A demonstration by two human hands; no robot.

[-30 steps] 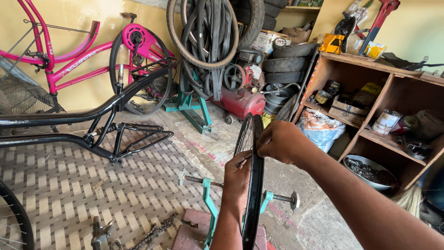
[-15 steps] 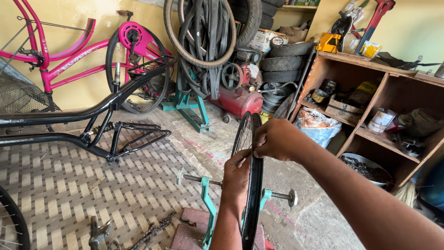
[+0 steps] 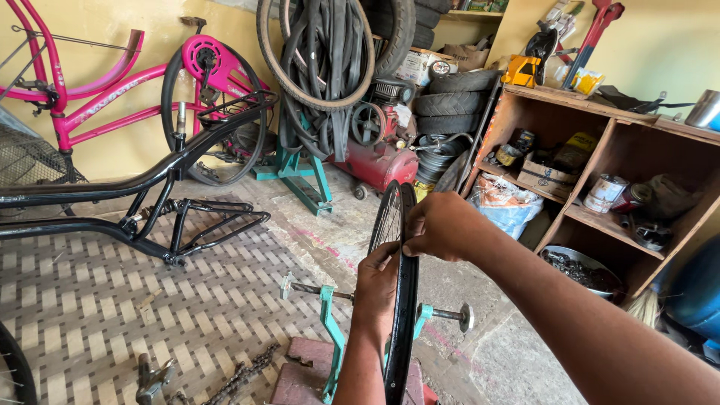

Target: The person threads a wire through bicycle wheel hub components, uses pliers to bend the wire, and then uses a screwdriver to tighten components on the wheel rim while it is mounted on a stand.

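A black spoked bicycle wheel rim [image 3: 403, 330] stands upright in a green truing stand [image 3: 331, 330] right in front of me. My right hand [image 3: 442, 225] is closed over the top of the rim, thumb and fingers pinching it. My left hand [image 3: 377, 283] comes up from below and grips the rim's left side, fingers curled among the spokes. The stand's threaded axle [image 3: 446, 313] sticks out to the right of the wheel.
A black bicycle frame [image 3: 142, 199] lies on the woven mat [image 3: 90, 300] to the left; a pink bicycle [image 3: 112, 97] leans on the wall. A red compressor [image 3: 379, 154], hanging tyres [image 3: 322, 60], wooden shelves [image 3: 600, 165] and a chain [image 3: 240, 379] surround me.
The view has shifted slightly. My right hand has slid a little along the top of the rim; both hands stay on the wheel.
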